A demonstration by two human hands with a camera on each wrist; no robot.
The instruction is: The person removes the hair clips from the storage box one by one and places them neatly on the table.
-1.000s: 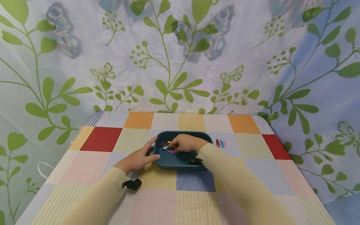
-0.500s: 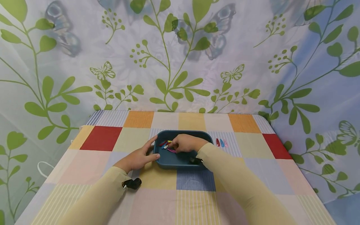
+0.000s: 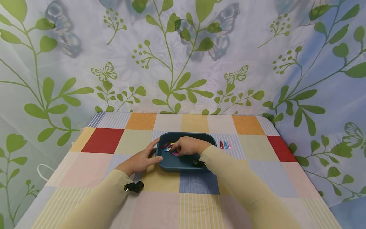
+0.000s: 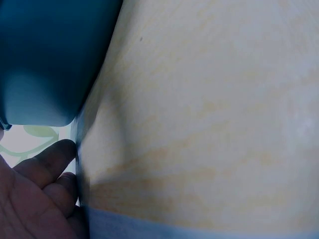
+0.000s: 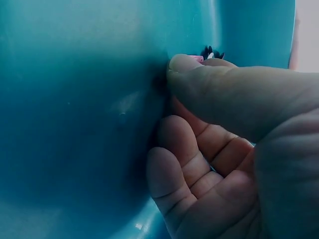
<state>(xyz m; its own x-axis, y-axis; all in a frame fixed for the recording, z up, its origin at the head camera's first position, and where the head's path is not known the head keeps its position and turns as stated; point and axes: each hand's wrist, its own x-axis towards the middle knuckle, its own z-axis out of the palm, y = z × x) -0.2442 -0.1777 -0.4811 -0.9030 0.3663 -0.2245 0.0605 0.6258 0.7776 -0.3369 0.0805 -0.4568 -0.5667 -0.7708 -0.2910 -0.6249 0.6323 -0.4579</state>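
Note:
A dark blue rectangular tray (image 3: 168, 168) lies on the table, with several small coloured hair clips (image 3: 168, 148) at its left end. My left hand (image 3: 140, 162) rests against the tray's left side, thumb and fingers spread. My right hand (image 3: 190, 145) reaches down inside, its fingers curled, with thumb and forefinger pinching a pink hair clip (image 3: 174, 154). The right wrist view shows only a bit of that pink clip (image 5: 198, 58) past the thumb; the rest is hidden. In the left wrist view, the fingers (image 4: 50, 164) are beside the tray's outer wall.
Right of the tray, a red clip (image 3: 221, 144), a blue clip (image 3: 226, 145) and a light pink clip (image 3: 230, 145) lie in a row on the patchwork tablecloth (image 3: 197, 210). A leaf-patterned curtain (image 3: 183, 63) hangs behind the table. A white cord (image 3: 43, 168) shows at the left.
The pink clip under my right fingers has turned slightly, its near end tilting down to the right. My left hand and the tray stay in place.

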